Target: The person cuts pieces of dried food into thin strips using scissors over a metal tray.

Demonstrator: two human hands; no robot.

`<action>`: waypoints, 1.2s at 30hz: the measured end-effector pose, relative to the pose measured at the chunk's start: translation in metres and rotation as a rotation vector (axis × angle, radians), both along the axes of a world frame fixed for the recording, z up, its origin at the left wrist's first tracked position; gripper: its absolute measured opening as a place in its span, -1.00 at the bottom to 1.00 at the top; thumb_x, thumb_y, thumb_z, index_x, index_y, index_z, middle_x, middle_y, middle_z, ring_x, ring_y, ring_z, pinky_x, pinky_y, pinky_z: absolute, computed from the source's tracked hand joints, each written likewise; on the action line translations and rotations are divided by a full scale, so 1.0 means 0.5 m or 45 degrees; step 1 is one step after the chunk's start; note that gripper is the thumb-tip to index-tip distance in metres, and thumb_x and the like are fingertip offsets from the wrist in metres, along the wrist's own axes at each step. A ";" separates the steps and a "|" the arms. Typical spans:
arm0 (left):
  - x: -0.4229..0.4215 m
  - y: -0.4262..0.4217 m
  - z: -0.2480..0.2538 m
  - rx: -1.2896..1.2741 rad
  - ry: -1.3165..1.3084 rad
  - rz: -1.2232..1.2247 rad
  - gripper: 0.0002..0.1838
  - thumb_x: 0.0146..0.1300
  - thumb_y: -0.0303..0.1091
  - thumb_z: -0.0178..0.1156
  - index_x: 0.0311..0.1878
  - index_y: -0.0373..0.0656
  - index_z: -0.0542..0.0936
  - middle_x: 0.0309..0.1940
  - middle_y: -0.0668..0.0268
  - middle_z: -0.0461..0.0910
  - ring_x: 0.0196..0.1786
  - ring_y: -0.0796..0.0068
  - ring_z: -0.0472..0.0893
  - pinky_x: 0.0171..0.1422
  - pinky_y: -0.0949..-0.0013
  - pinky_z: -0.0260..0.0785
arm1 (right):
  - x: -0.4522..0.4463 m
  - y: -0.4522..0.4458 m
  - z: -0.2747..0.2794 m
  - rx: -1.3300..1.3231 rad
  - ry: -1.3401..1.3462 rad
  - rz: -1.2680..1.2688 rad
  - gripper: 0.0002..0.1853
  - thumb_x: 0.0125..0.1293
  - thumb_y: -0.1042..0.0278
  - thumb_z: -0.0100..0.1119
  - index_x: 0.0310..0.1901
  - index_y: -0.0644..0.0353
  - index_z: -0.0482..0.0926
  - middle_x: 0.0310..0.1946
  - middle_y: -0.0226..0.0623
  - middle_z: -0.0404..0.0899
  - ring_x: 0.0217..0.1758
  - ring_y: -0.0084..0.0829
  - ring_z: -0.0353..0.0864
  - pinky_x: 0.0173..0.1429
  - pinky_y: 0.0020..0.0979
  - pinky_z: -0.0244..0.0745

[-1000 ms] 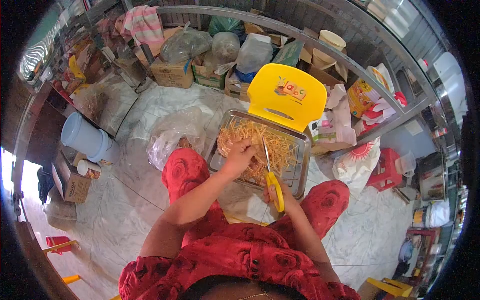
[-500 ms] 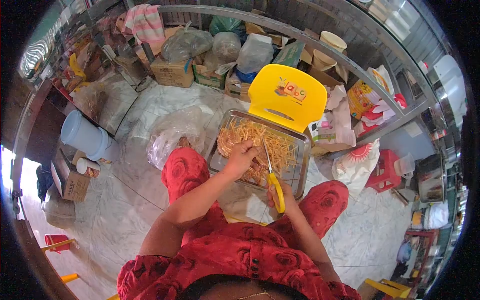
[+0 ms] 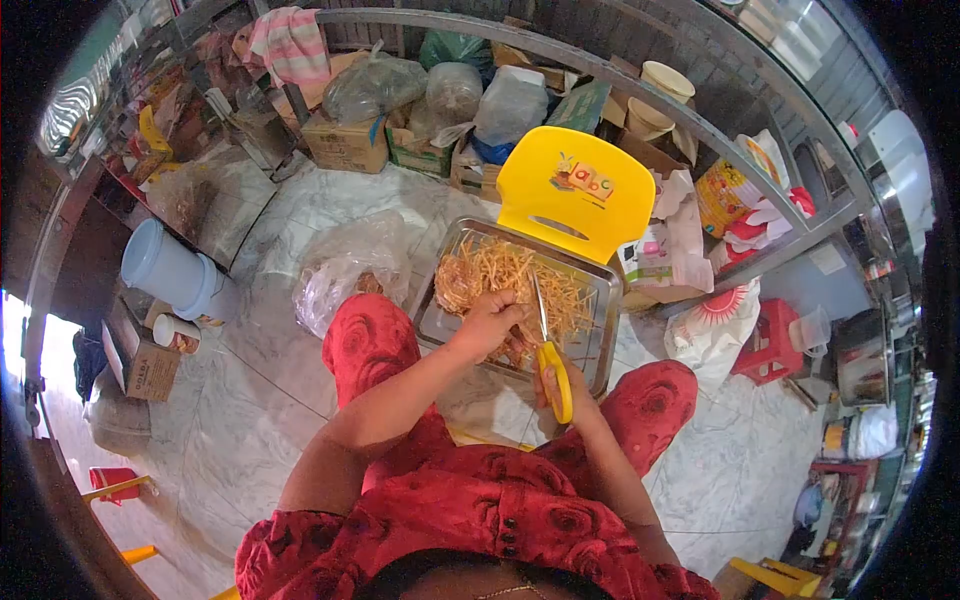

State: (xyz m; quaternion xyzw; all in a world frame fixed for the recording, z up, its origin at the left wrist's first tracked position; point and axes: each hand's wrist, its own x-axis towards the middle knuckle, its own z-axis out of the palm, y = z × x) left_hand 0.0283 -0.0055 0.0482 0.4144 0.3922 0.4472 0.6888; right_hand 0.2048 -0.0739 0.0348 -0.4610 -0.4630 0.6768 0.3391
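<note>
The left hand (image 3: 493, 324) reaches over the tangled heap of thin, dry-looking strips (image 3: 525, 270), its bunched fingers grasping some of them, though how many is too small to tell. The right hand (image 3: 577, 396) is wrapped around the looped, smooth yellow handles of a pair of scissors (image 3: 551, 362), whose slim, pointed metal blades slant away from the body into the strips, just beside the left fingertips. The heap is golden and straw-like, with a rounder, pinkish-tan clump (image 3: 457, 287) at its left end, and it lies in a shallow rectangular tray (image 3: 609, 318) of shiny metal with rounded corners and a raised rim. Behind the tray's far edge rises a glossy yellow chair back (image 3: 577, 185), softly curved at the corners, pierced by a narrow slot and printed with "abc". Left of the tray, a crumpled, see-through plastic bag (image 3: 350, 265) rests on the smooth, grey-veined tiled floor (image 3: 270, 400). Red trousers (image 3: 368, 340) with a rose-like pattern cover the parted knees on the near side of the tray.
</note>
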 end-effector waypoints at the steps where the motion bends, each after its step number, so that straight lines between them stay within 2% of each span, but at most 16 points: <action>1: 0.000 0.000 0.000 0.001 0.000 0.000 -0.88 0.19 -0.44 0.00 -0.43 -0.26 0.41 -0.61 0.26 0.51 -0.64 0.51 0.52 -0.66 0.52 0.35 | 0.002 0.001 0.009 -0.014 -0.059 0.042 -0.55 0.18 -0.06 -0.01 -0.16 0.22 0.32 -0.63 -0.43 0.31 -0.66 -0.61 0.29 -0.59 -0.57 0.28; 2: 0.001 0.000 0.000 0.025 0.006 0.016 -0.88 0.19 -0.44 0.00 -0.43 -0.26 0.40 -0.61 0.27 0.51 -0.64 0.50 0.52 -0.66 0.52 0.36 | 0.004 0.002 0.013 -0.029 -0.117 0.083 -0.43 0.15 -0.18 -0.03 -0.12 0.27 0.30 -0.64 -0.41 0.31 -0.69 -0.59 0.28 -0.62 -0.57 0.22; 9: 0.003 -0.002 0.007 -0.018 -0.041 0.007 -0.88 0.18 -0.45 0.00 -0.44 -0.26 0.38 -0.60 0.30 0.46 -0.63 0.49 0.53 -0.66 0.51 0.38 | 0.003 -0.005 -0.001 -0.024 -0.080 0.040 -0.44 0.16 -0.16 -0.04 -0.12 0.26 0.30 -0.65 -0.41 0.32 -0.71 -0.57 0.30 -0.64 -0.58 0.23; 11: 0.002 -0.015 0.030 0.006 0.025 -0.040 -0.88 0.19 -0.45 0.01 -0.44 -0.26 0.37 -0.60 0.31 0.45 -0.63 0.49 0.53 -0.67 0.50 0.38 | -0.003 -0.005 -0.008 0.086 -0.023 -0.017 -0.68 0.23 0.05 -0.03 -0.23 0.17 0.33 -0.62 -0.47 0.31 -0.63 -0.65 0.32 -0.63 -0.60 0.28; 15: 0.012 -0.017 0.002 0.064 0.059 -0.049 -0.88 0.19 -0.44 0.01 -0.44 -0.25 0.36 -0.59 0.32 0.44 -0.63 0.50 0.53 -0.69 0.49 0.38 | -0.008 -0.004 -0.004 0.081 0.033 -0.060 -0.69 0.23 0.07 -0.02 -0.21 0.16 0.33 -0.59 -0.47 0.33 -0.58 -0.66 0.33 -0.61 -0.61 0.28; 17: 0.014 -0.016 -0.010 -0.018 0.017 -0.051 -0.87 0.19 -0.44 0.00 -0.44 -0.25 0.36 -0.58 0.33 0.44 -0.62 0.51 0.53 -0.69 0.49 0.38 | -0.007 -0.005 0.016 -0.018 -0.066 -0.013 -0.50 0.20 -0.11 -0.06 -0.10 0.23 0.31 -0.62 -0.43 0.33 -0.70 -0.59 0.30 -0.64 -0.58 0.26; 18: 0.016 -0.015 -0.011 -0.101 -0.025 -0.053 -0.87 0.19 -0.44 0.00 -0.44 -0.25 0.35 -0.58 0.33 0.44 -0.62 0.51 0.53 -0.69 0.49 0.38 | -0.003 -0.005 0.012 -0.018 -0.067 -0.013 -0.50 0.20 -0.11 -0.06 -0.10 0.23 0.31 -0.62 -0.43 0.33 -0.70 -0.59 0.30 -0.64 -0.58 0.26; 22: 0.013 -0.007 -0.027 -0.030 0.019 -0.028 -0.87 0.20 -0.43 0.00 -0.43 -0.25 0.35 -0.57 0.33 0.44 -0.61 0.53 0.52 -0.68 0.49 0.39 | 0.000 -0.003 -0.007 -0.045 -0.068 -0.014 -0.48 0.18 -0.13 -0.03 -0.12 0.25 0.33 -0.61 -0.42 0.34 -0.70 -0.60 0.30 -0.64 -0.58 0.25; 24: 0.006 0.016 -0.042 0.636 0.360 0.181 -0.89 0.21 -0.44 -0.03 -0.40 -0.24 0.33 -0.57 0.32 0.44 -0.61 0.49 0.53 -0.65 0.48 0.41 | -0.001 -0.005 -0.004 -0.043 -0.065 -0.049 -0.46 0.17 -0.14 -0.02 -0.13 0.26 0.34 -0.59 -0.42 0.34 -0.68 -0.60 0.31 -0.62 -0.57 0.26; 25: 0.000 0.022 -0.051 0.633 0.361 0.180 -0.89 0.21 -0.44 -0.03 -0.40 -0.24 0.33 -0.57 0.32 0.44 -0.61 0.49 0.53 -0.65 0.48 0.41 | -0.001 -0.006 0.003 -0.027 -0.028 -0.009 -0.56 0.19 -0.02 0.00 -0.13 0.22 0.34 -0.58 -0.44 0.33 -0.62 -0.61 0.32 -0.56 -0.58 0.30; 26: -0.010 0.021 -0.014 0.330 0.173 0.161 -0.92 0.22 -0.43 -0.04 -0.34 -0.23 0.33 -0.55 0.35 0.42 -0.57 0.45 0.55 -0.59 0.43 0.46 | -0.001 -0.008 0.006 -0.010 0.010 0.032 -0.66 0.21 0.10 0.01 -0.13 0.19 0.34 -0.57 -0.47 0.32 -0.55 -0.63 0.33 -0.51 -0.59 0.33; 27: -0.019 0.024 0.007 0.029 -0.016 0.142 -0.92 0.22 -0.42 -0.04 -0.28 -0.21 0.34 -0.54 0.37 0.40 -0.52 0.41 0.57 -0.53 0.39 0.50 | 0.000 -0.009 0.004 -0.012 0.011 0.034 -0.66 0.21 0.10 0.01 -0.13 0.19 0.34 -0.57 -0.47 0.32 -0.55 -0.63 0.33 -0.51 -0.59 0.33; 29: -0.034 0.039 -0.010 0.019 -0.038 0.164 -0.91 0.23 -0.43 -0.05 -0.24 -0.21 0.31 -0.49 0.32 0.44 -0.49 0.35 0.59 -0.54 0.36 0.51 | 0.002 -0.011 -0.001 0.033 -0.062 0.166 -0.65 0.23 0.14 -0.02 -0.07 0.20 0.30 -0.52 -0.43 0.33 -0.51 -0.61 0.34 -0.42 -0.55 0.37; 31: -0.041 0.045 -0.001 0.050 0.005 0.234 -0.93 0.23 -0.46 -0.06 -0.31 -0.23 0.27 -0.43 0.23 0.46 -0.55 0.36 0.58 -0.59 0.43 0.48 | 0.002 -0.012 -0.009 0.029 -0.045 0.178 -0.65 0.23 0.16 -0.02 -0.06 0.20 0.29 -0.49 -0.43 0.33 -0.49 -0.60 0.34 -0.40 -0.54 0.38; 36: -0.052 0.051 0.008 0.085 -0.022 0.282 -0.93 0.22 -0.47 -0.05 -0.31 -0.23 0.28 -0.41 0.23 0.46 -0.55 0.38 0.58 -0.58 0.43 0.49 | 0.003 -0.011 -0.015 0.017 -0.017 0.211 -0.65 0.22 0.18 -0.02 -0.04 0.19 0.28 -0.44 -0.40 0.34 -0.44 -0.58 0.35 -0.36 -0.52 0.40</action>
